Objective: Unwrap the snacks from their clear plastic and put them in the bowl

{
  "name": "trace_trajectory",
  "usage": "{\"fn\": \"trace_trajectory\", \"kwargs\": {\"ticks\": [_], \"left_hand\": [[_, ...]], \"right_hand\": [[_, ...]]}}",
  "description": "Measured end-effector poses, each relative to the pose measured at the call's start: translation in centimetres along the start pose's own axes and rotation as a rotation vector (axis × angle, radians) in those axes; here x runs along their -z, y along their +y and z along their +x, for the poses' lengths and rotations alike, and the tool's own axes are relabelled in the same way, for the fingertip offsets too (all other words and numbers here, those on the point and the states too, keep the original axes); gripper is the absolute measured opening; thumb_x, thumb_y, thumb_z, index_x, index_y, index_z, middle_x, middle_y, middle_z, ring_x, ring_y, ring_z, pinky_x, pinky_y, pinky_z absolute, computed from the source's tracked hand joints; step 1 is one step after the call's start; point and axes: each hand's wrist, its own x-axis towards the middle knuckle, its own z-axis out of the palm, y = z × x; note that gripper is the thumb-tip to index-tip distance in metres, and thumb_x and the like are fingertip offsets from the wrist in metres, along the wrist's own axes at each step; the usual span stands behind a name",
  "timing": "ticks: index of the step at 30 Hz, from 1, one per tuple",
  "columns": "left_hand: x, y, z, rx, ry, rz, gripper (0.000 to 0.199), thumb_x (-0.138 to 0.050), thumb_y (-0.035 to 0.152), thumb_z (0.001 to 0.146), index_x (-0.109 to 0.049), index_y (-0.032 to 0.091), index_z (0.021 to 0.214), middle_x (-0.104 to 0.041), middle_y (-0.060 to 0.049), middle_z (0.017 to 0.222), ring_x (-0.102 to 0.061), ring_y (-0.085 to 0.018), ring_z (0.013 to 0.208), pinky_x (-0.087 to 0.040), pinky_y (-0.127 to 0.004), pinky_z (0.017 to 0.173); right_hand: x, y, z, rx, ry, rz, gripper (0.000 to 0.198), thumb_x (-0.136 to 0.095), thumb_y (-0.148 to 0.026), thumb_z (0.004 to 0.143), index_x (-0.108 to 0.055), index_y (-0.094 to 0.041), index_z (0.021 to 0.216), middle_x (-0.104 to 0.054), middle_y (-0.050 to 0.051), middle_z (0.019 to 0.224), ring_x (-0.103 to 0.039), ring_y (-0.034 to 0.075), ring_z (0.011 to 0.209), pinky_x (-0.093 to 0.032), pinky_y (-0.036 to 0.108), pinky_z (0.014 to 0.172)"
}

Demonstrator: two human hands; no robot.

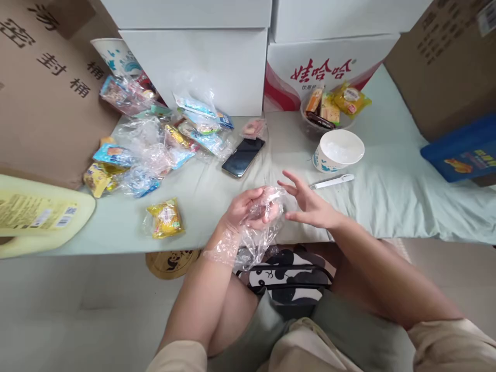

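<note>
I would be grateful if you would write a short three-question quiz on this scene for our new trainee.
1. True or false: the phone lies flat on the pale cloth.
2. Which of these is nearest to the paper cup by the clear snack bowl?
A) the yellow packet on the near left
B) the slim white tool
C) the blue pack on the far right
3. Which hand has clear plastic over much of it?

Key
1. True.
2. B; it lies just on the near side of the cup.
3. The left hand; the right hand is open, with its fingers spread.
</note>
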Motion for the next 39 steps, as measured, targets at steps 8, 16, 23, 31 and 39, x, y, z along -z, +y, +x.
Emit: {"fn": "trace_trajectory", "kwargs": {"ticks": [8,16,23,31,39], "left_hand": [[1.9,0.7,-1.0,-0.237,0.55,0.346,0.045,-0.077,0.055,0.068,-0.06,0.021,0.092,-0.067,-0.002,0.075,-0.058,-0.011,0.052,-0.045,-0.023,0.048],[1.9,1.0,0.4,-0.276,0.723,0.448,0.041,-0.083,0.032,0.064,-0.061,0.02,0.096,-0.057,0.005,0.061,-0.054,-0.008,0.048,-0.043,-0.019,0.046],[2.4,1.5,1.5,-0.53,1.029,0.366,0.044,-0.08,0.037,0.072,-0.056,0.025,0.106,-0.057,0.007,0.059,-0.06,-0.01,0.052,-0.048,-0.018,0.05],[2.4,0.7,-0.1,-0.379,0.851,0.576,0.06,-0.085,0.032,0.064,-0.056,0.024,0.115,-0.07,0.0,0.075,-0.068,-0.013,0.06,-0.053,-0.021,0.056],[2.4,1.0,-1.2,-0.279,0.801,0.588,0.061,-0.083,0.021,0.061,-0.058,0.025,0.115,-0.074,-0.004,0.098,-0.054,-0.006,0.049,-0.04,-0.018,0.045]], "right_hand": [[2.4,1.4,-1.0,-0.096,0.273,0.24,0.038,-0.069,-0.058,0.084,-0.055,-0.024,0.076,-0.062,0.0,0.075,-0.059,0.016,0.07,-0.049,0.032,0.069],[4.8,1.9,-1.3,-0.234,0.49,0.512,0.073,-0.076,-0.054,0.074,-0.042,-0.04,0.137,-0.068,-0.002,0.086,-0.065,0.018,0.071,-0.052,0.034,0.066],[5.3,1.1,-2.2,-0.324,0.494,0.345,0.085,-0.069,-0.032,0.081,-0.029,-0.031,0.156,-0.069,-0.001,0.076,-0.063,0.018,0.056,-0.054,0.039,0.064],[5.3,1.6,-2.3,-0.292,0.374,0.316,0.04,-0.064,-0.025,0.081,-0.064,-0.029,0.121,-0.073,0.002,0.095,-0.066,0.014,0.058,-0.053,0.031,0.056],[4.5,1.9,-2.2,-0.354,0.19,0.286,0.059,-0.072,-0.031,0.08,-0.056,-0.032,0.137,-0.071,0.006,0.118,-0.068,0.013,0.06,-0.057,0.03,0.056]]}}
